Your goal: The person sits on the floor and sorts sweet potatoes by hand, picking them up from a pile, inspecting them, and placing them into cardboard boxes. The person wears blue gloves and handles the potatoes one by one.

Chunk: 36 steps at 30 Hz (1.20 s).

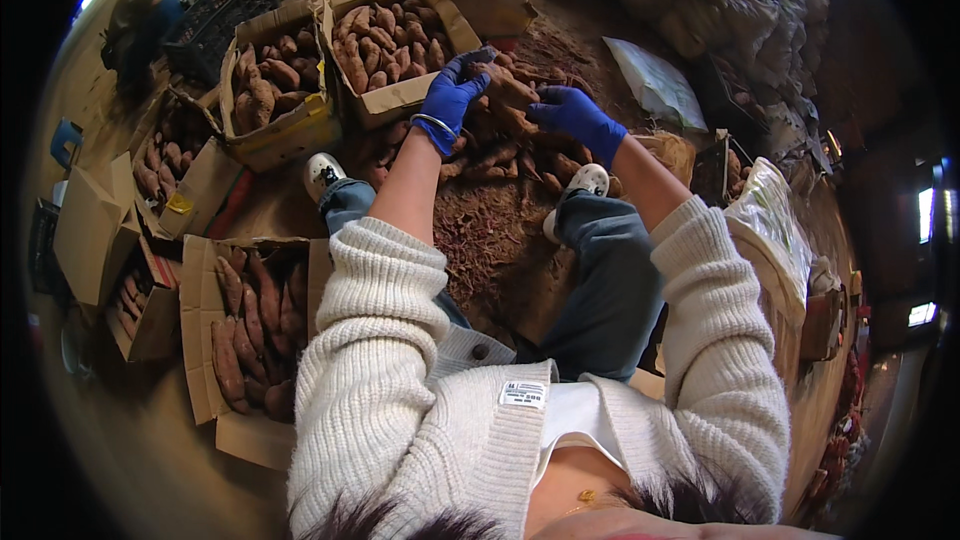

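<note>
My left hand (448, 101), in a blue glove, holds one end of a sweet potato (508, 84). The fingers of my blue-gloved right hand (581, 118) are at its other end, pinching the tip as far as the view shows. Beneath both hands a heap of loose sweet potatoes (491, 157) lies on the ground between my feet. Beyond my left hand stands an open cardboard box (401, 96) filled with sweet potatoes, and a second filled box (281, 131) sits to its left.
Near my left elbow is another cardboard box (201, 330) of long sweet potatoes. Root scraps (499, 240) cover the soil before me. A black plastic crate (217, 30) and a seated person (150, 7) are at far left. Stacked sacks (720, 7) rise at far right.
</note>
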Available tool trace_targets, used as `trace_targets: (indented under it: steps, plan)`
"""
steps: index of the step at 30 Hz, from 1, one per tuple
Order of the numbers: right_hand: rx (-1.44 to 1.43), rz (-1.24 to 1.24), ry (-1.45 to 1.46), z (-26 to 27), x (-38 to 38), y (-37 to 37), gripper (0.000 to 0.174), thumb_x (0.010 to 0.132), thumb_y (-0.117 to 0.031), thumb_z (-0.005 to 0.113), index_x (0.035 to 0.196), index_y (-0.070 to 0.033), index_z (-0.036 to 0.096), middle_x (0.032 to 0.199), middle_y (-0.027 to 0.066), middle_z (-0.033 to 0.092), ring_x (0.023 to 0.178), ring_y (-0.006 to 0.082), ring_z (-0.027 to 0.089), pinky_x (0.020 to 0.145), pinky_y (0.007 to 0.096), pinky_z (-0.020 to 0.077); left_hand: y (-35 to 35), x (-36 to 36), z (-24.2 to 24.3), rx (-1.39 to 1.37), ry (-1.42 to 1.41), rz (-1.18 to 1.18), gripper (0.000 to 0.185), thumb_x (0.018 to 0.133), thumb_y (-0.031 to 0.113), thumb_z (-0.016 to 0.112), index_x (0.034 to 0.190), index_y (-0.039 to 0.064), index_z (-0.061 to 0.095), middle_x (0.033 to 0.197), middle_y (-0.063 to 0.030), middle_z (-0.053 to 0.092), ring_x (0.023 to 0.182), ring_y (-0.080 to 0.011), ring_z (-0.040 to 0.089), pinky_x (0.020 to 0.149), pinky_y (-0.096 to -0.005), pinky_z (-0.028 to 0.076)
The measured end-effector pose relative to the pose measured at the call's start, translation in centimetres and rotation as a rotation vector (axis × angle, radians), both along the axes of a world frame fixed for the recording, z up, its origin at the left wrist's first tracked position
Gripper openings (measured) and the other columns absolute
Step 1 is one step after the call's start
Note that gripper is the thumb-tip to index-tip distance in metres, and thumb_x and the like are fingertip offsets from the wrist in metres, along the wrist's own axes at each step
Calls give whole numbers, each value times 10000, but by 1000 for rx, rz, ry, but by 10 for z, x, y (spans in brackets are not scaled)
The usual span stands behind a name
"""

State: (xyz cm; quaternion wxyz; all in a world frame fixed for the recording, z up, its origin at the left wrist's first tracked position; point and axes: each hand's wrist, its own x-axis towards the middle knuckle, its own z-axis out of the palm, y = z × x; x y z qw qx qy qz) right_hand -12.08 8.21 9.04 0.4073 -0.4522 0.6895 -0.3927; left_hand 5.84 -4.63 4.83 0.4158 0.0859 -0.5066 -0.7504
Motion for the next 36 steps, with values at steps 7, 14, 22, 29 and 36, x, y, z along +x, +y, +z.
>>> trace_targets:
  steps: [7, 14, 22, 29, 36]
  plan:
    - [-265, -41, 263, -28, -9, -5, 327, 800, -159, 694, 1064, 11, 605, 926, 60, 630, 832, 113, 575, 750, 261, 476, -4, -15, -11, -80, -277, 205, 386, 838, 4, 605, 1215, 42, 535, 1068, -35, 596, 935, -101, 548, 845, -216, 454]
    - [-505, -104, 629, -27, -22, -10, 357, 717, -103, 725, 1048, -28, 613, 913, 121, 594, 823, 251, 599, 740, 308, 485, -6, -32, -26, 37, -334, 360, 376, 829, 33, 632, 1191, -2, 541, 1010, -52, 616, 857, -107, 576, 779, -225, 494]
    - [-527, -120, 639, -24, -20, -4, 336, 715, -97, 735, 1016, -22, 605, 938, 128, 592, 835, 263, 599, 742, 316, 489, -1, -36, -23, -155, -397, 513, 290, 853, 76, 614, 1127, -18, 597, 949, -59, 642, 815, -94, 574, 754, -224, 478]
    - [-515, -122, 642, -28, -16, -1, 324, 713, -99, 737, 983, -9, 582, 958, 153, 598, 864, 289, 600, 752, 336, 493, 5, -26, -12, -272, -506, 583, 264, 888, 152, 575, 1084, -20, 617, 924, -94, 661, 797, -127, 592, 757, -259, 480]
    - [-508, -123, 665, -41, -20, -1, 357, 691, -134, 746, 982, -23, 569, 956, 159, 593, 882, 320, 591, 749, 355, 486, 1, -27, -21, -411, -546, 630, 283, 879, 207, 576, 1048, -14, 627, 969, -185, 652, 863, -250, 641, 795, -307, 489]
